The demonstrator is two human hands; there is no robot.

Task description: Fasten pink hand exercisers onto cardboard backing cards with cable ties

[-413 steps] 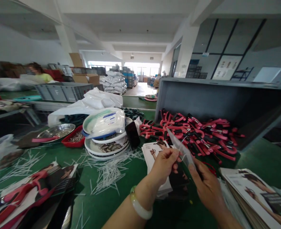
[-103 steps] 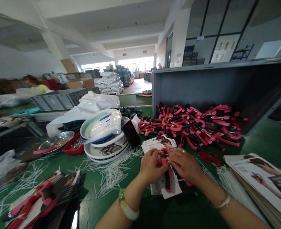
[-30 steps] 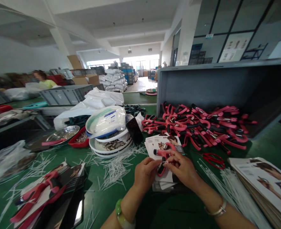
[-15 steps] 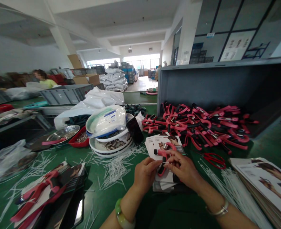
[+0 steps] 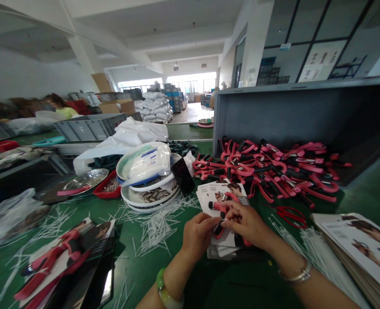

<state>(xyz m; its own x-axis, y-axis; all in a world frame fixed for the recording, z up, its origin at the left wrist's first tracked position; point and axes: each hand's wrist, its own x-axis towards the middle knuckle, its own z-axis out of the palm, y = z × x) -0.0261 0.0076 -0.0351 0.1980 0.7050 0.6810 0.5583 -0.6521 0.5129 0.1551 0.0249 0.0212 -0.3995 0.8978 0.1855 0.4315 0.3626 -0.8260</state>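
On a stack of printed cards [image 5: 205,198] lies a pair of pink-and-black pliers [image 5: 219,206], partly covered by my fingers. My left hand [image 5: 199,235] pinches thumb and finger together at the near side of the pliers. Opposite it, my right hand [image 5: 248,224] has its fingers bent over the pliers, thumb and forefinger closed. A short bit of white plastic tie shows between the fingertips of both hands; most of it is hidden.
Behind the cards, many pink pliers [image 5: 267,165] spill from a tipped grey crate [image 5: 273,116]. Loose white ties [image 5: 157,229] lie left, more [image 5: 325,262] right beside red scissors [image 5: 291,216] and a card stack [image 5: 360,240]. Stacked bowls [image 5: 149,206] and a phone [image 5: 182,177] stand left.
Both hands stay at the pliers, with only small finger shifts. The fingertips are slightly closer together, and less of the white tie shows between them.
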